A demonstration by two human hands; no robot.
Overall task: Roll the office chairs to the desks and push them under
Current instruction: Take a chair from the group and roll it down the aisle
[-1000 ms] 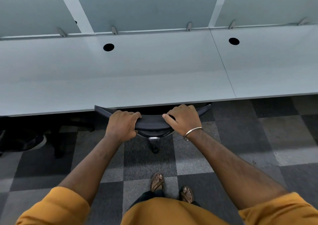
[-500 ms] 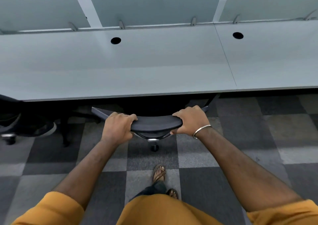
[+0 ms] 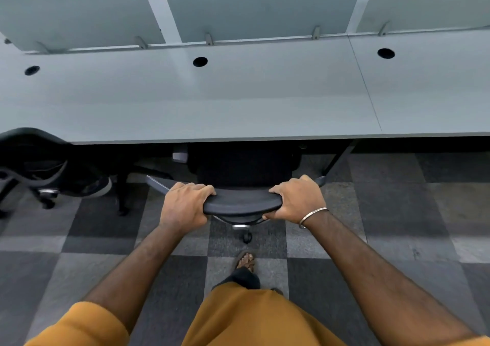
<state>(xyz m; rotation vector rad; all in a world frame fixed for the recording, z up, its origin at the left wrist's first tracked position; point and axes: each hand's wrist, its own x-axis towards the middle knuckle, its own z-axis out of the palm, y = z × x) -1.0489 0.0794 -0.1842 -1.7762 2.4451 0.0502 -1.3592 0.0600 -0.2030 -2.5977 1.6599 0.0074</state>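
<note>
Gripping the top edge of the office chair (image 3: 242,202), the left hand (image 3: 184,208) and right hand (image 3: 298,200) curl their fingers round it. The chair's seat lies under the table (image 3: 212,102), its backrest just outside the table's near edge.

Head-worn view, apparently steeply downward.

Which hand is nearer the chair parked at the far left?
Left. The left hand grips the backrest end on the side of that second chair; the right hand grips the opposite end, farther away.
</note>
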